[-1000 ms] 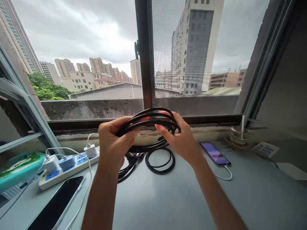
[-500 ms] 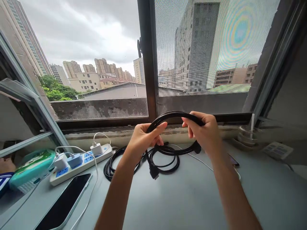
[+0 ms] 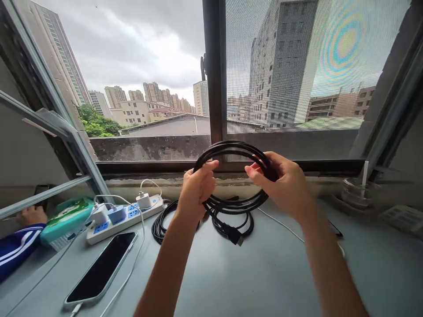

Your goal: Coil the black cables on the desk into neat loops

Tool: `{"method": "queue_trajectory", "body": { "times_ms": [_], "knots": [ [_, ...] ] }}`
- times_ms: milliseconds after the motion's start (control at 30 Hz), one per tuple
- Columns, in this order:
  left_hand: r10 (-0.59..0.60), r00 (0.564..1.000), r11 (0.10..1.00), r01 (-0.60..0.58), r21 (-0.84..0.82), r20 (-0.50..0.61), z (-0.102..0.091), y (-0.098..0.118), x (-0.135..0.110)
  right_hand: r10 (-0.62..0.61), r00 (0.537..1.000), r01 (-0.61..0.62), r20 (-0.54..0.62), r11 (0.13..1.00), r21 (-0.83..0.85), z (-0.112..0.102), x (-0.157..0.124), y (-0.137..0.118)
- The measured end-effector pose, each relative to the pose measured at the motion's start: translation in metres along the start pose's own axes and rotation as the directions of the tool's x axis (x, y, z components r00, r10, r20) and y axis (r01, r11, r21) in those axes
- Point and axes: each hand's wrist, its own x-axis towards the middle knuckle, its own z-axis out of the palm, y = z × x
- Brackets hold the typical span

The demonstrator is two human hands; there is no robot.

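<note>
A black HDMI cable, wound in several loops, is held upright above the desk between both hands. My left hand is closed around the left side of the coil, thumb along the top. On the opposite side my right hand pinches the loops between thumb and fingers. One connector plug dangles below the coil at the lower middle. Behind and beneath, a second black cable coil lies on the desk, partly hidden by my left forearm. Another small black loop rests just under the held coil.
A white power strip with chargers stands at the left, behind a smartphone. Further left are a green tissue pack and another person's hand. A glass jar sits at the back right. The window is behind the desk.
The held coil has opened into a rounder, fuller ring of loops. The dangling plug has swung to the right. The view has shifted left, showing more of the other person's sleeve.
</note>
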Motion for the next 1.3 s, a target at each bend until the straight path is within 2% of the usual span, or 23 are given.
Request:
{"method": "queue_trajectory", "body": {
  "times_ms": [100,200,300,400,467,567,667,733,800,867,933,967,1033,1067,1100,1167,1300],
  "knots": [
    [0.015,1.0,0.998,-0.016,-0.057,-0.025,-0.004,0.004,0.001,0.026,0.999,-0.027,0.035,1.0,0.005,-0.001,0.0,0.003],
    [0.033,0.999,0.997,-0.035,-0.066,-0.041,-0.004,0.003,0.001,0.033,0.999,-0.033,0.001,0.999,0.02,0.004,-0.002,0.003],
    [0.045,0.998,0.997,-0.048,-0.062,-0.046,-0.002,0.003,0.001,0.049,0.999,-0.048,-0.005,0.992,0.113,0.011,-0.003,0.004],
    [0.051,0.997,0.997,-0.055,-0.059,-0.059,-0.003,0.005,0.001,0.101,0.992,-0.116,0.075,0.968,0.222,0.013,-0.005,0.001],
    [0.052,0.996,0.996,-0.057,-0.066,-0.074,-0.004,0.007,0.001,0.125,0.977,-0.169,0.175,0.948,0.269,0.012,-0.006,-0.004],
    [0.051,0.994,0.995,-0.059,-0.082,-0.095,-0.007,0.007,0.003,0.088,0.92,-0.254,0.383,0.877,0.409,0.011,-0.01,-0.013],
    [0.043,0.996,0.996,-0.049,-0.079,-0.072,-0.009,0.003,0.006,-0.007,0.822,-0.351,0.569,0.781,0.516,0.012,-0.016,-0.02],
    [0.057,0.998,0.998,-0.058,-0.031,-0.018,-0.011,-0.002,0.009,-0.038,0.777,-0.396,0.629,0.747,0.534,0.011,-0.019,-0.022],
    [0.06,0.994,0.994,-0.069,0.09,0.095,-0.014,-0.006,0.011,-0.023,0.764,-0.41,0.645,0.755,0.513,0.007,-0.022,-0.022],
    [0.012,0.976,0.968,-0.066,0.243,0.217,-0.018,-0.009,0.014,0.01,0.765,-0.383,0.644,0.811,0.442,0.004,-0.023,-0.021],
    [-0.024,0.971,0.936,-0.061,0.346,0.237,-0.022,-0.011,0.016,0.053,0.811,-0.3,0.583,0.892,0.337,0.001,-0.021,-0.019],
    [-0.016,0.98,0.923,-0.062,0.38,0.199,-0.023,-0.011,0.017,0.067,0.86,-0.238,0.507,0.93,0.279,0.001,-0.02,-0.017],
    [0.021,0.996,0.886,-0.057,0.461,0.082,-0.025,-0.011,0.018,0.067,0.963,-0.107,0.262,0.984,0.139,0.004,-0.016,-0.013],
    [0.031,0.999,0.857,-0.044,0.513,0.034,-0.025,-0.011,0.019,0.047,0.989,-0.055,0.139,0.997,0.06,0.007,-0.013,-0.01],
    [0.033,0.999,0.826,-0.027,0.564,0.0,-0.025,-0.011,0.02,0.01,0.999,-0.01,0.047,1.0,-0.011,0.009,-0.011,-0.006],
    [0.023,0.999,0.774,0.005,0.633,-0.037,-0.025,-0.011,0.021,-0.076,0.997,0.073,-0.025,0.991,-0.115,0.015,-0.007,0.001],
    [-0.019,1.0,0.747,0.025,0.664,-0.016,-0.025,-0.011,0.019,-0.195,0.978,0.203,0.077,0.974,-0.103,0.022,-0.004,0.01]
  ]
}}
